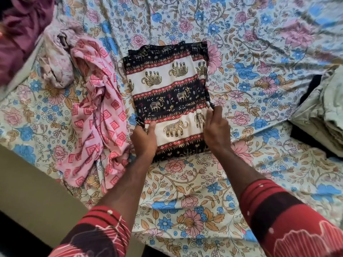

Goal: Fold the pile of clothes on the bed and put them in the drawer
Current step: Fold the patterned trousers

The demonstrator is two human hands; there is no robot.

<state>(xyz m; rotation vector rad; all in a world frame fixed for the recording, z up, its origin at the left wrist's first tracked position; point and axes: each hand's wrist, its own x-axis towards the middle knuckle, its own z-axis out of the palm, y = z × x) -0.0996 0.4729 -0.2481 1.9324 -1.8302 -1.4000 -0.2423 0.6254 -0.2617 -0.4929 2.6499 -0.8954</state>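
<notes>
A person looks down at a bed covered by a cream sheet printed with blue, pink and tan flowers (185, 191). In the middle of the bed lies a folded garment of black and cream cloth with bands of gold elephants and red borders (167, 89), flat on the sheet in a rough rectangle.

Both forearms reach in from the near edge, each in a red and dark patterned sleeve (289, 219). The left hand (143, 139) grips the near left edge of the elephant garment, thumb on top and fingers curled under the cloth, just beside a small knotted cord end. The right hand (216, 127) pinches the garment's right edge near a drawstring, its fingers curled around the fabric.

To the left of the garment, touching its edge, a crumpled pink cloth with red diamond shapes (96, 115) sprawls towards the near side. Farther left and farther away sits a bunched pale lilac floral cloth (57, 65), and beyond it, in the far left corner, a dark maroon cloth (20, 30).

At the right edge of the bed rests a stack of folded pale green cloth (324, 112) with something black beneath it. No drawer is in view. No writing or labels can be read.
</notes>
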